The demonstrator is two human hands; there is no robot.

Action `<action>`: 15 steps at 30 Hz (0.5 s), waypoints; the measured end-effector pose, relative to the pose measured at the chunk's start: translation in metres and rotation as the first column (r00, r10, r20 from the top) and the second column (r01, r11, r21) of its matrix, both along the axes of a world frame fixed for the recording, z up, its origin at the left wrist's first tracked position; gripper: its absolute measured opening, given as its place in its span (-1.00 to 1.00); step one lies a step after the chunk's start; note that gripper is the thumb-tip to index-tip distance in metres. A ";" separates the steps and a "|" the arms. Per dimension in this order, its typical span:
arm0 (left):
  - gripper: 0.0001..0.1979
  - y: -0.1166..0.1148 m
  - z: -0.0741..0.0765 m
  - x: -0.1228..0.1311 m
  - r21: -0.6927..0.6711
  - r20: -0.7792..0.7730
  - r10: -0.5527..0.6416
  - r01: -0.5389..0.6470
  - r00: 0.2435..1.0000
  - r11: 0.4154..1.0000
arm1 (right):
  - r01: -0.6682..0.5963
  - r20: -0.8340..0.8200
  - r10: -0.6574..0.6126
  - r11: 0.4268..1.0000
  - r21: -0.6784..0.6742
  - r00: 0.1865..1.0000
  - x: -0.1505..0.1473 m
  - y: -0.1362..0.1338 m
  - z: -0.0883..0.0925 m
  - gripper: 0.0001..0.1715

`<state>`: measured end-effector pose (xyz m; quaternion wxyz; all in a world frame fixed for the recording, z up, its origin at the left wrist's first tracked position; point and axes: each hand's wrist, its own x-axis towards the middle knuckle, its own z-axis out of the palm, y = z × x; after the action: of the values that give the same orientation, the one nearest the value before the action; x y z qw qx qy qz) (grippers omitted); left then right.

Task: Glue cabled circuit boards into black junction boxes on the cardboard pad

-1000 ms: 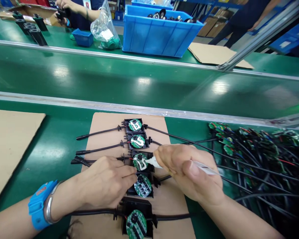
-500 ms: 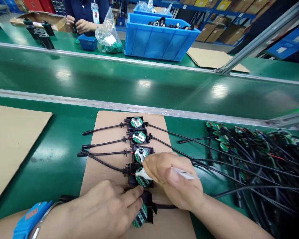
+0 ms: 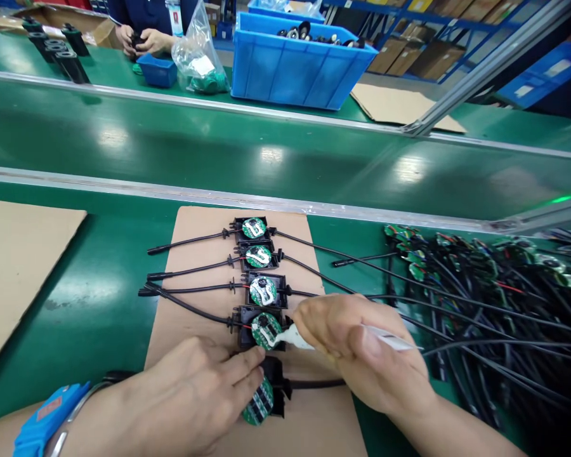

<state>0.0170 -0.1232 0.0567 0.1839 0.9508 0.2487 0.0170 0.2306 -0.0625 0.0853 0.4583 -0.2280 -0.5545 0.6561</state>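
Observation:
My right hand [image 3: 361, 349] is closed round a white glue tube [image 3: 297, 337], its nozzle tip touching the round green circuit board [image 3: 265, 331] in the fourth black housing [image 3: 246, 339]. A white bead of paste lies on that board. My left hand [image 3: 204, 393] has its fingers stretched out, fingertips at the near edge of this board. Partly under my left fingers is another green board [image 3: 259, 401] beside a fifth black housing [image 3: 278, 406]. Farther up, three housed boards [image 3: 262, 291] carry white paste. Black cables run out from the housings.
Cardboard [image 3: 171, 330] lies under the housings on the green table [image 3: 105, 273]. A heap of cabled boards [image 3: 495, 304] is at right, another cardboard sheet [image 3: 23, 273] at left. Beyond the metal rail [image 3: 147, 187] stand a blue bin [image 3: 299, 70] and a co-worker [image 3: 147, 38] handling something black.
The glue nozzle has moved across the fourth board to its right side, leaving a white line of paste. My right hand has shifted right; my left hand remains at the board's near edge.

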 end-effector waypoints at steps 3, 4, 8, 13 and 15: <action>-0.47 -0.002 -0.003 -0.002 -0.002 0.003 -0.007 0.007 1.000 1.000 | 0.003 -0.028 -0.003 1.000 0.000 1.000 -0.001 0.003 -0.001 -0.61; -0.47 -0.002 -0.004 -0.003 -0.003 0.002 -0.008 0.008 1.000 1.000 | 0.001 -0.035 -0.001 1.000 -0.004 0.999 -0.002 0.004 -0.002 -0.62; -0.45 -0.003 -0.007 -0.004 0.006 -0.014 -0.006 0.006 1.000 1.000 | -0.001 -0.066 0.002 1.000 0.012 0.998 -0.007 0.007 -0.008 -0.63; -0.49 -0.001 -0.003 -0.002 0.015 0.002 -0.003 0.003 1.000 1.000 | 0.010 0.005 -0.010 0.997 0.074 1.000 -0.002 0.007 -0.010 -0.61; -0.52 -0.005 0.004 -0.003 0.002 0.014 -0.013 0.013 1.000 1.000 | 0.011 0.030 -0.013 0.998 0.064 0.999 0.004 0.002 -0.003 -0.60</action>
<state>0.0141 -0.1277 0.0605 0.1845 0.9525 0.2412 0.0225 0.2346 -0.0606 0.0823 0.4608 -0.2267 -0.5807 0.6317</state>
